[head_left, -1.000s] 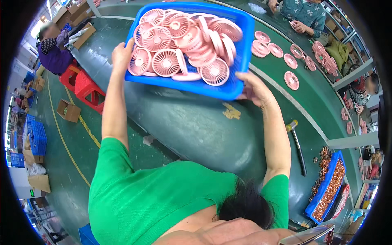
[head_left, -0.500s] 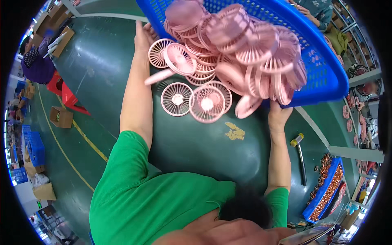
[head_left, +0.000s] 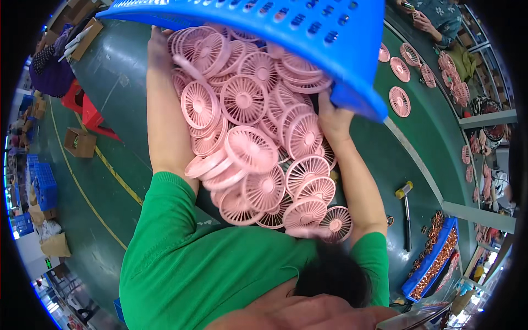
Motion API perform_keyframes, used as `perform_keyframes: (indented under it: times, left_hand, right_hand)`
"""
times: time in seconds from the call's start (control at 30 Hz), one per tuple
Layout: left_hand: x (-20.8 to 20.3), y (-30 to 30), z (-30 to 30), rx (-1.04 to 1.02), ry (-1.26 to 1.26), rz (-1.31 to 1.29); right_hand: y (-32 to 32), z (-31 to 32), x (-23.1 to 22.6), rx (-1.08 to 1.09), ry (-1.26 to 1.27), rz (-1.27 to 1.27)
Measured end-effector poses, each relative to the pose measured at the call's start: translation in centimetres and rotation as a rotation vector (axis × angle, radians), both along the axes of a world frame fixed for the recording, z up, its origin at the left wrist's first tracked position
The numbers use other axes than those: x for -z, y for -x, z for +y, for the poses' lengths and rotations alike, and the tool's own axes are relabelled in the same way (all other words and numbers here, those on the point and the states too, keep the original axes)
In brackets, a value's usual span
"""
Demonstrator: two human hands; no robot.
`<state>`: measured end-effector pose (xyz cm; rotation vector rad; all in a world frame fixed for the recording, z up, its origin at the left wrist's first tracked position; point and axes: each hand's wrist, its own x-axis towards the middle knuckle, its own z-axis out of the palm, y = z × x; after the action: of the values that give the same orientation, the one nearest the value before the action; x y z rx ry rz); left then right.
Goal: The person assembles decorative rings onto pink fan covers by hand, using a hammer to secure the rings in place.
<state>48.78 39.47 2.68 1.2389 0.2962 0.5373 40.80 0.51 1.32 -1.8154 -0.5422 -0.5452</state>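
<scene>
A blue perforated plastic basket [head_left: 264, 22] is tipped steeply towards me over the green worktable. Out of it, a large heap of pink round fan grilles [head_left: 243, 100] spreads across the table between my arms, right up to my body. My left hand [head_left: 159, 47] is at the basket's far left rim, its fingers partly hidden there. Closed on the rim at the right corner is my right hand [head_left: 334, 117], with the fingertips behind the basket. A few grilles near my chest are blurred.
Right of my right arm lie a yellow-headed hammer [head_left: 407, 214] and a blue tray [head_left: 440, 258] of copper-coloured rings. More pink grilles [head_left: 400, 102] lie on the far-right surface, near a co-worker's hand [head_left: 423, 23]. A red stool [head_left: 91, 118] and a cardboard box [head_left: 80, 143] stand left.
The basket has tipped further and moved up and left with both hands. Many grilles have slid out onto the table towards me, covering the surface that showed before.
</scene>
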Motion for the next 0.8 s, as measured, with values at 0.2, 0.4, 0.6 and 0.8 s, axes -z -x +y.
perform_keyframes:
  times: [0.2, 0.4, 0.6, 0.8]
  left_hand:
    - [1.8, -1.0, 9.0, -0.297, -1.203, 0.589]
    - [-3.9, 1.2, -0.1, -0.269, -1.166, 0.576]
    - [-7.2, 3.1, -8.0, 0.350, -1.061, 0.061]
    - [-6.7, 3.4, -8.3, 0.436, -1.097, 0.030]
  right_hand:
    - [-3.3, 0.1, -0.2, 0.201, -0.082, -0.030]
    - [-2.3, -3.7, 0.2, 0.290, -0.237, 0.058]
    - [-0.4, -2.8, 0.2, 0.200, -0.375, 0.065]
    - [1.4, -8.7, -5.6, 0.293, -0.463, -0.043]
